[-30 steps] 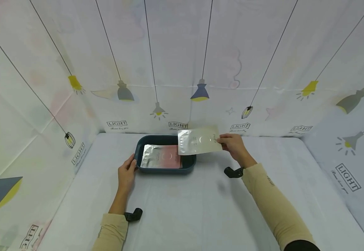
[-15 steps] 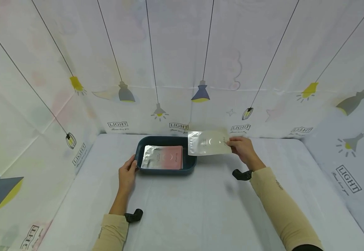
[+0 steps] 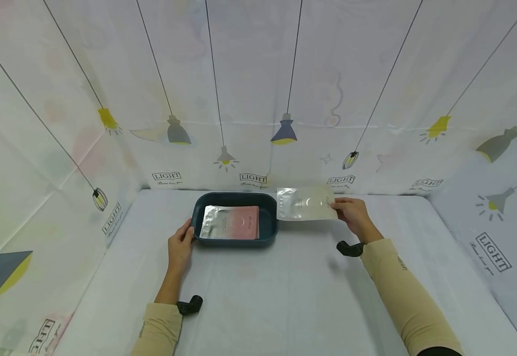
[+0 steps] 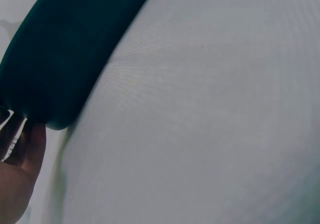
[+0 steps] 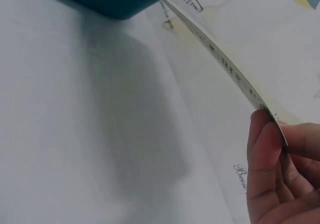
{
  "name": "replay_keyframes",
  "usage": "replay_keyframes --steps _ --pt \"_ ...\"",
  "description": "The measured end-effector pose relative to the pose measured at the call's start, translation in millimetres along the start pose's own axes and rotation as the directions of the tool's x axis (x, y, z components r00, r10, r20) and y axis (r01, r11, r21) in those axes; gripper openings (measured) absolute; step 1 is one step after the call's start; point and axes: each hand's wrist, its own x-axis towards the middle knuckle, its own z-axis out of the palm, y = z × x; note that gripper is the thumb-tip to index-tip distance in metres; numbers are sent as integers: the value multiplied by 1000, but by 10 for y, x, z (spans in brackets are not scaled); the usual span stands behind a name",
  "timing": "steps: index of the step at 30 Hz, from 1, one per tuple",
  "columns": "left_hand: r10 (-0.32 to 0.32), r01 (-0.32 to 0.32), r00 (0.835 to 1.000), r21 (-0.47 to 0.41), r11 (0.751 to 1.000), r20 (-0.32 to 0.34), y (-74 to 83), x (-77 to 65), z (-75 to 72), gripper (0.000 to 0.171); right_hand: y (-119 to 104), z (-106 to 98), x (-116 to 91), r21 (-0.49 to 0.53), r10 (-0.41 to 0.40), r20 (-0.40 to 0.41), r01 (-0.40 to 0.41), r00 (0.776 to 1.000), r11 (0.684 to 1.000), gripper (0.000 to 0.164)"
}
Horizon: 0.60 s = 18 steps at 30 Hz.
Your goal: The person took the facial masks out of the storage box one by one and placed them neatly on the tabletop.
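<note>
My right hand (image 3: 352,213) pinches the right end of a flat foil sachet (image 3: 306,203), silver at its left end and pale yellow on the rest. In the right wrist view the sachet (image 5: 220,59) is seen nearly edge-on, between thumb and fingers, raised above the cloth. It hangs just right of a dark blue-green tray (image 3: 236,243). A silver-and-pink sachet (image 3: 230,222) lies flat inside the tray, with edges of others perhaps under it. My left hand (image 3: 180,247) holds the tray's left end; in the left wrist view its fingers (image 4: 36,146) touch the end wall.
White cloth (image 3: 258,296) covers the table. Close behind stands a fabric backdrop (image 3: 249,89) printed with hanging lamps, and it continues along both sides. A black wrist camera (image 3: 189,305) sits on the left wrist, another black camera (image 3: 349,248) on the right.
The right hand has carried the pale yellow sachet rightward, from over the tray to beside it, uncovering the tray's right part. The left hand and tray stay in place.
</note>
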Motion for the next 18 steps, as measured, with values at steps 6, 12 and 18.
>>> replay_keyframes --steps 6,12,18 --pt "-36 36 999 -8 999 29 89 -39 -15 44 77 -66 13 -12 7 -9 -7 1000 1000 47" --pt "-15 14 1000 17 1000 12 1 0 -8 43 154 -103 75 -23 37 -38 -38 999 999 49" --pt "0 0 1000 20 1000 3 -10 -9 -11 43 263 -128 120 -25 52 -53 -54 997 998 48"
